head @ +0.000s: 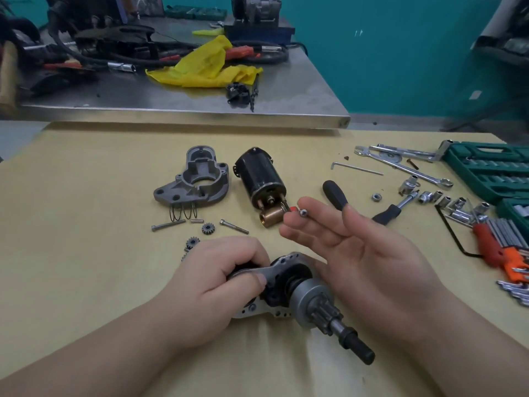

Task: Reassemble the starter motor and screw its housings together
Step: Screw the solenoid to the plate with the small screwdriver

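Grey metal drive assembly (300, 293) with black shaft, gripped by left hand (217, 285), right hand (357, 250) spread open

Lighting even, fairly bright, seemingly overhead; shadows soft beneath the hands; mild glare on the steel bench (183, 110); wide-angle bending at edges; far clutter and right margin blurred.

Two long bolts (168, 225), three small gears (208, 228), two grey housings (194, 179).

Green socket case (492, 170) cut off at right edge
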